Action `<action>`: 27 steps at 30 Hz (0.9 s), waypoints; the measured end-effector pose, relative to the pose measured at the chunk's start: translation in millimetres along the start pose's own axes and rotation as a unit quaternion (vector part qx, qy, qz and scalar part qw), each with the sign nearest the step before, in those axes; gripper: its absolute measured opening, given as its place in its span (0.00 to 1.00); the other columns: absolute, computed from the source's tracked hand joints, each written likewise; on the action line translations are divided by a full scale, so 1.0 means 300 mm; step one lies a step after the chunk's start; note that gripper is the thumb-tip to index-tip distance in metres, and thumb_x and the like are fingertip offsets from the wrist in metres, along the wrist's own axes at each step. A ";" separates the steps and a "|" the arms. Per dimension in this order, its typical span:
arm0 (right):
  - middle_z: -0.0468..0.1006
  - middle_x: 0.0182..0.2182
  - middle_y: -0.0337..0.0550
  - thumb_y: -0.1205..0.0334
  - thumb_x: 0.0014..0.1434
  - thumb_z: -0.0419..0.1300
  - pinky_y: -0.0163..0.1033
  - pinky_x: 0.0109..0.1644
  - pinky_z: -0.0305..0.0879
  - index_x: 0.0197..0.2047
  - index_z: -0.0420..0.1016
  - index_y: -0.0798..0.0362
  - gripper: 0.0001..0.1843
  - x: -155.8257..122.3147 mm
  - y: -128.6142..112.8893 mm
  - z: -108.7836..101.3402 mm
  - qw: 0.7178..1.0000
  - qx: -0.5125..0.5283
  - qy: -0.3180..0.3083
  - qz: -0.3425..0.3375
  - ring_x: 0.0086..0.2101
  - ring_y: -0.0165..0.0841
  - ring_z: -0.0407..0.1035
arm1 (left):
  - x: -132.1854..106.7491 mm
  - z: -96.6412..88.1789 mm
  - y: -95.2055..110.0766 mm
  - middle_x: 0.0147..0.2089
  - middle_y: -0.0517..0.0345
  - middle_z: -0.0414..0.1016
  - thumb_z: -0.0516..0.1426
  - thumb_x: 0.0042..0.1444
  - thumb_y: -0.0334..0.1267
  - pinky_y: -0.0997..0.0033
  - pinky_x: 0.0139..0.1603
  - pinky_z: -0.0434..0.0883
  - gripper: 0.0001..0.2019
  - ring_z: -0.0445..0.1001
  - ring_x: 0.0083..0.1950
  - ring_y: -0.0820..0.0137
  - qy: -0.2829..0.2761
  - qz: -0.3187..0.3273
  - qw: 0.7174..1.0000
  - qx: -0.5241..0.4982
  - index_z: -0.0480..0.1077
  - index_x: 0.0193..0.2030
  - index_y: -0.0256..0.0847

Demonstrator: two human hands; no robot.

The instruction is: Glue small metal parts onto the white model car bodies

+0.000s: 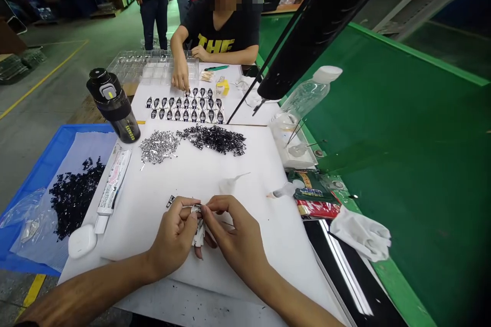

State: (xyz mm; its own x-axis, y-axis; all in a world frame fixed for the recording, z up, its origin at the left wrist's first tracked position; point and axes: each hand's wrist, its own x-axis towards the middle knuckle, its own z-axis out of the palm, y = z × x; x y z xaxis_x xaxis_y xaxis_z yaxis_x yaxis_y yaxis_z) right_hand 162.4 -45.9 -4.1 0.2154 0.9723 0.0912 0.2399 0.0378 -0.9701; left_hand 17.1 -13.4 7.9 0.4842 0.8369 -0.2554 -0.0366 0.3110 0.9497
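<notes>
- Left hand [172, 237] clenched, pinching small metal clip [197, 209] between thumb and fingers, white strip [199, 233] dangling below
- Right hand [238, 232] gripping same clip from right
- Clip held above near part of white worktop [134, 214]
- Loose silver parts [159, 146] and black parts [211, 139] piled farther off
- White squeeze tube [113, 181] left of hands; black water bottle [115, 107] far left

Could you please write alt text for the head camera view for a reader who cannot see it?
The left hand and right hand pinch a small metal part above a white board. Beyond lie a pile of silver parts and a pile of black parts, and a co-worker sits opposite.
</notes>
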 end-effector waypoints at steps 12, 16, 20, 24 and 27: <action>0.75 0.35 0.41 0.60 0.59 0.67 0.41 0.41 0.72 0.40 0.68 0.49 0.11 0.017 -0.011 -0.065 0.923 -0.202 0.250 -0.210 0.37 0.34 0.72 | 0.002 -0.018 -0.021 0.36 0.54 0.79 0.51 0.67 0.56 0.82 0.12 0.59 0.19 0.78 0.20 0.71 0.012 -0.043 0.999 0.024 0.62 0.48 0.40; 0.78 0.48 0.52 0.47 0.60 0.64 0.48 0.44 0.75 0.51 0.71 0.51 0.22 0.081 0.046 -0.089 0.954 -0.223 0.184 -0.083 0.45 0.42 0.75 | 0.009 -0.012 -0.017 0.45 0.48 0.79 0.50 0.68 0.57 0.77 0.17 0.69 0.19 0.81 0.25 0.69 -0.004 -0.027 0.999 -0.016 0.61 0.47 0.40; 0.82 0.41 0.47 0.43 0.65 0.57 0.44 0.40 0.75 0.52 0.74 0.51 0.22 0.099 0.016 -0.117 0.988 -0.107 0.109 -0.014 0.38 0.39 0.77 | 0.005 -0.004 -0.009 0.47 0.48 0.78 0.52 0.67 0.57 0.69 0.25 0.77 0.20 0.83 0.34 0.64 -0.009 -0.018 0.999 -0.036 0.60 0.48 0.40; 0.76 0.25 0.39 0.51 0.71 0.52 0.39 0.30 0.69 0.44 0.79 0.52 0.18 0.026 -0.085 -0.166 0.973 -0.106 0.188 -0.080 0.24 0.32 0.70 | -0.002 -0.008 0.004 0.44 0.52 0.77 0.57 0.64 0.54 0.68 0.30 0.78 0.23 0.82 0.37 0.65 -0.012 -0.037 0.999 -0.033 0.58 0.56 0.42; 0.74 0.24 0.40 0.61 0.65 0.61 0.37 0.25 0.62 0.33 0.75 0.50 0.08 -0.042 -0.128 -0.177 0.938 -0.171 0.241 -0.183 0.22 0.30 0.66 | -0.003 -0.013 0.006 0.43 0.54 0.76 0.63 0.59 0.52 0.69 0.30 0.77 0.29 0.81 0.37 0.65 -0.017 -0.049 0.998 -0.039 0.56 0.59 0.43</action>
State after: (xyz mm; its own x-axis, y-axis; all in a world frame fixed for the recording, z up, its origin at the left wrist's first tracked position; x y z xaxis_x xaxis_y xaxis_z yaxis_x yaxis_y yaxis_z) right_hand 200.7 -71.8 44.0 0.4429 0.6884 0.5744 0.6530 0.1913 -0.7328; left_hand 13.2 -11.9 9.2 0.5177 0.7853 -0.3396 -0.0548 0.4266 0.9028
